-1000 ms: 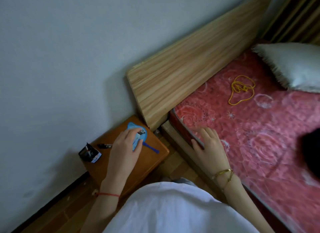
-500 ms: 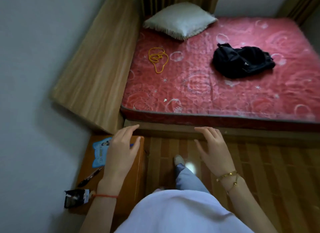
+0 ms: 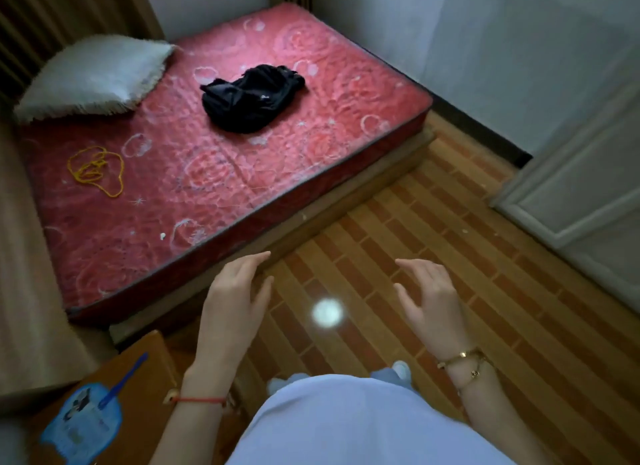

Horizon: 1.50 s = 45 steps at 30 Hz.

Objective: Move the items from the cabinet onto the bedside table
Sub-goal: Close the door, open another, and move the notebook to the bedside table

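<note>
The orange-brown bedside table (image 3: 149, 378) sits at the bottom left, beside the bed. On it lies a blue hand fan (image 3: 86, 419) with a blue handle. My left hand (image 3: 233, 305) hovers open over the floor just right of the table, holding nothing. Further right, my right hand (image 3: 429, 302) is also open and empty above the wooden floor. The other small items seen earlier on the table are out of frame.
A red mattress (image 3: 221, 173) on a low wooden base fills the upper left, with a white pillow (image 3: 93, 76), a black garment (image 3: 249, 97) and a yellow cord (image 3: 95, 170) on it. A white panelled door (image 3: 588, 194) stands at right. Striped wooden floor (image 3: 450, 243) lies between.
The view has swung right, away from the wall and table. My left hand has come off the fan and table; my right hand has left the mattress edge. Both now hang over the floor.
</note>
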Motion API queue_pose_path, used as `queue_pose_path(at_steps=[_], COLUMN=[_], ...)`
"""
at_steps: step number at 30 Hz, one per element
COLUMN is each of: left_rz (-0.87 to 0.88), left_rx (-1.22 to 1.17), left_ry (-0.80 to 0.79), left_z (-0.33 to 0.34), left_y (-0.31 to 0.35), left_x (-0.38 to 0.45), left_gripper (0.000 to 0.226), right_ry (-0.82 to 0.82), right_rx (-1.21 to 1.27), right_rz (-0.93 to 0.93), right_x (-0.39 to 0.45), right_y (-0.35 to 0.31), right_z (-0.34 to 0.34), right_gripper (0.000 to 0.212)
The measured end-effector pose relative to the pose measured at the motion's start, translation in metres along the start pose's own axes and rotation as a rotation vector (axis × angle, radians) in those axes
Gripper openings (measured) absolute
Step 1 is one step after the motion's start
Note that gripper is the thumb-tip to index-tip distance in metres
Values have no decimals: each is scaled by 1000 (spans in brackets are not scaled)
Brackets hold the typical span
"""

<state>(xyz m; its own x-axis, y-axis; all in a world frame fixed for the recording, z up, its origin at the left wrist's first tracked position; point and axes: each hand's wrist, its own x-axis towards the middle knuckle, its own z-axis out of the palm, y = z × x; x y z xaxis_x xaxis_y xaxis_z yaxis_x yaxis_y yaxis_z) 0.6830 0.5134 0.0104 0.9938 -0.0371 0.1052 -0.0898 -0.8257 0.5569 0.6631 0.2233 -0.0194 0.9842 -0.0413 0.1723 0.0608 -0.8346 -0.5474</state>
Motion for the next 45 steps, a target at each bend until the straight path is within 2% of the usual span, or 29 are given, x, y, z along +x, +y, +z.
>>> queue_pose_path(at_steps=[12,17,24,33,39,45], left_rz=[349,485,584,651,675,701], left_rx=[-77,-53,-39,-104,-162,-202], left_ry=[-243,-303,-346,-256,-143,-4], left_z=[158,203,265,342,365,369], left_y=[245,320,393,500,577,639], left_x=[34,54,111,243,337,396], left_gripper=[37,40,39,41,40,40], right_ry=[183,246,278,388,498,502], right_rx=[-116,-111,-77,-83,-123,-101], right_rz=[408,534,633,610,476,351], right_x=[-82,-90,-60,66,171,241], right_y=[193,248,315,430,489,517], right_z=[-169,-204,-230,-287,-347,-393], right_gripper=[36,35,38,39,35,36])
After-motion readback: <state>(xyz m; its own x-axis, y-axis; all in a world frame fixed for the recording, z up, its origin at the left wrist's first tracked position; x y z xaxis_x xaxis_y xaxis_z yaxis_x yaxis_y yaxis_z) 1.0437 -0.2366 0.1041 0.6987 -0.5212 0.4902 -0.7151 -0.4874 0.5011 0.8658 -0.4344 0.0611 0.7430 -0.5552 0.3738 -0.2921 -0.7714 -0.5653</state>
